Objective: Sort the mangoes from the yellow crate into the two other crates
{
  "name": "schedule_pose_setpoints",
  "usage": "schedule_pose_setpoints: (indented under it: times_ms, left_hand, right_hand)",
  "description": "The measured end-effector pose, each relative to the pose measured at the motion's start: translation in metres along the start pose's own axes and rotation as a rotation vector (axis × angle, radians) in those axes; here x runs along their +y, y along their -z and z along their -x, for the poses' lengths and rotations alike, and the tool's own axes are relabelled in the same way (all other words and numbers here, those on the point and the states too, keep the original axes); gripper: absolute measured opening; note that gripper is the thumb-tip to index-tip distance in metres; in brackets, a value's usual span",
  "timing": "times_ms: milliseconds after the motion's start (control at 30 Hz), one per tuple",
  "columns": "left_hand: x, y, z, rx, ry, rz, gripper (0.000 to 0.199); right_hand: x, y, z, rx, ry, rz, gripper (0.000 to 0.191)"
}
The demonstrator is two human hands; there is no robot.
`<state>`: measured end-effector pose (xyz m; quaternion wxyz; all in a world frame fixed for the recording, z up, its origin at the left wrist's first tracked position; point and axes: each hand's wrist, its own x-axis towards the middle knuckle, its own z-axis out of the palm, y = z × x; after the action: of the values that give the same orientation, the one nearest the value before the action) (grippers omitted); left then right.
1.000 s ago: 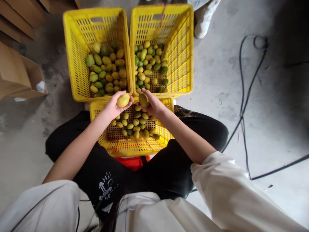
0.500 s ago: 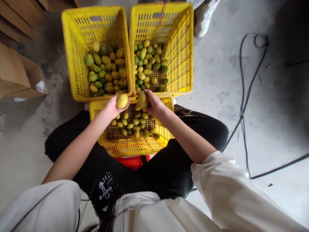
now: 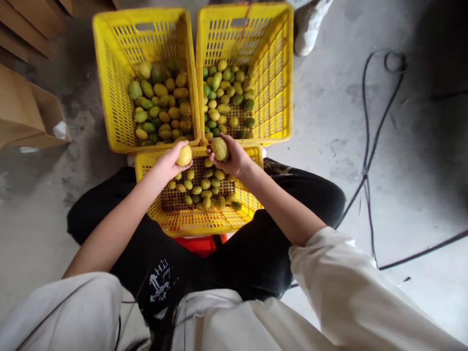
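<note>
My left hand (image 3: 173,162) is closed round a yellow lemon (image 3: 184,155). In my right hand (image 3: 234,157) sits a greenish-yellow lemon (image 3: 220,149), with the fingers curled about it. Both hands are above the far edge of the near yellow crate (image 3: 204,227), held a little apart. Yellow and green lemons (image 3: 205,184) lie on that crate's perforated floor, partly hidden by my hands. Beyond stand a left yellow crate (image 3: 100,73) and a right yellow crate (image 3: 287,73), side by side, each holding many more lemons.
Cardboard boxes (image 3: 22,105) stand on the floor at the left. A black cable (image 3: 365,175) loops over the concrete at the right. Another person's white shoe (image 3: 306,34) is beside the right far crate. My knees flank the near crate, above something red (image 3: 199,245).
The lemon in my right hand has turned and shifted slightly right, showing more of its face. My left hand has moved slightly left with its lemon. The crates stay put.
</note>
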<state>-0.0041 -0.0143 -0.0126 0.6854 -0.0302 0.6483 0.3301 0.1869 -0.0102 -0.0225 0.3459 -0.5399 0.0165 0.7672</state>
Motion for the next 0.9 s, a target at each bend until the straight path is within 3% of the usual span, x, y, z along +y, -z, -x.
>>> schedule_pose_setpoints:
  times_ms: [200,433,633,800,900]
  left_hand:
    - [0.0,0.001,-0.006,-0.039,0.046,0.061,0.016]
    - [0.004,-0.004,0.005,-0.005,0.036,-0.028,0.04]
    - [0.001,-0.003,0.003,0.042,-0.052,-0.015,0.03]
    - [0.002,0.002,-0.003,0.017,0.002,0.046,0.016]
    - [0.005,0.001,0.0,-0.016,0.033,0.039,0.024]
  right_hand:
    - [-0.003,-0.005,0.005,0.033,-0.025,-0.071,0.031]
    - [0.003,0.005,-0.006,0.014,0.101,0.162,0.026]
    - [0.002,-0.003,0.001,-0.016,0.064,0.101,0.019]
    - [0.0,-0.004,0.002,-0.034,0.043,0.084,0.024]
    - [0.001,-0.003,0.0,0.001,0.016,0.056,0.031]
